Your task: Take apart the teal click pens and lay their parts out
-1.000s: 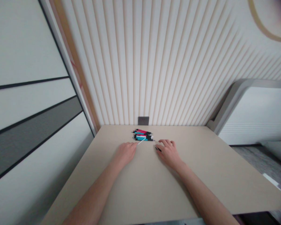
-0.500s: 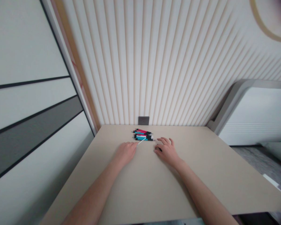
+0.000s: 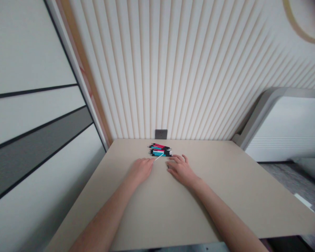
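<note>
My left hand [image 3: 141, 168] is closed, resting on the table left of the pens. A thin white stick [image 3: 159, 156], possibly a pen refill, juts from its fingertips toward the upper right, its tip over the pile's near edge. Just right of centre lies my right hand [image 3: 182, 170], thumb and index finger close together at a small dark piece [image 3: 168, 166], mostly hidden. Its other fingers are spread, reaching near the right ends of the pens. Several pens [image 3: 160, 150] in black, red, blue and white lie side by side in a loose pile beyond both hands.
The beige table [image 3: 152, 210] runs back to a ribbed white wall [image 3: 162, 70] with a dark socket [image 3: 161, 134]. A white and grey cabinet [image 3: 42, 168] borders the left side. At right stands a pale headboard [image 3: 291, 129].
My right hand has moved left, closer to the pens and my left hand, and the dark piece at its fingers shows less. The left hand and its white stick stay nearly still.
</note>
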`<state>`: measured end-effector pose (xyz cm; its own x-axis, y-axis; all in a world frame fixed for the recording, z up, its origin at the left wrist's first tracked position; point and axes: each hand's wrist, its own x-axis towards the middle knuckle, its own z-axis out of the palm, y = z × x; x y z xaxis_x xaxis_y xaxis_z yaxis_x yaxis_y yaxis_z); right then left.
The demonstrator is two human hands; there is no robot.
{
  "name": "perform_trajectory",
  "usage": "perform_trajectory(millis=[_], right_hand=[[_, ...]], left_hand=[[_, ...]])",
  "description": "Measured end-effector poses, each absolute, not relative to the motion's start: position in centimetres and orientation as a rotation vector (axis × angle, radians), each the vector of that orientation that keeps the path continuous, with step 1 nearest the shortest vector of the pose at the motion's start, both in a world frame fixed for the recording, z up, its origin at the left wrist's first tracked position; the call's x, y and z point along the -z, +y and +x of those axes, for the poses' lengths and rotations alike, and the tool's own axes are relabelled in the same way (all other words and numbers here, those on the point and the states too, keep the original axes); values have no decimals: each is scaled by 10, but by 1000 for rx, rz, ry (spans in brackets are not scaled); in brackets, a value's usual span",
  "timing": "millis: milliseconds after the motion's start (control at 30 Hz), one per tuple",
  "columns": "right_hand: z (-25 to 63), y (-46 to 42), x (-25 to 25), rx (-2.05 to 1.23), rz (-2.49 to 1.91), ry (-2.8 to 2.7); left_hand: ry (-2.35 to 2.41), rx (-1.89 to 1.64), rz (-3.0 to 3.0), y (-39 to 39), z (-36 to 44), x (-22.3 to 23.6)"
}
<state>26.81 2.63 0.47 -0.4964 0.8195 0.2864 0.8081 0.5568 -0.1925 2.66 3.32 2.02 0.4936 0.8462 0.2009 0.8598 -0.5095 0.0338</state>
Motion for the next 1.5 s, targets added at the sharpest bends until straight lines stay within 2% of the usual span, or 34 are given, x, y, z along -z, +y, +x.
perform_trajectory(millis=[400, 867, 1500], right_hand=[[320, 27, -18, -219, -1505, -2398], [321, 42, -5, -406, -1566, -2398], [315, 31, -26, -199, -1489, -2425]], left_hand=[[-1538, 288, -2653, 34, 28, -20], [-1528, 310, -2663, 36, 27, -18], [-1599, 287, -2666, 34, 28, -20]])
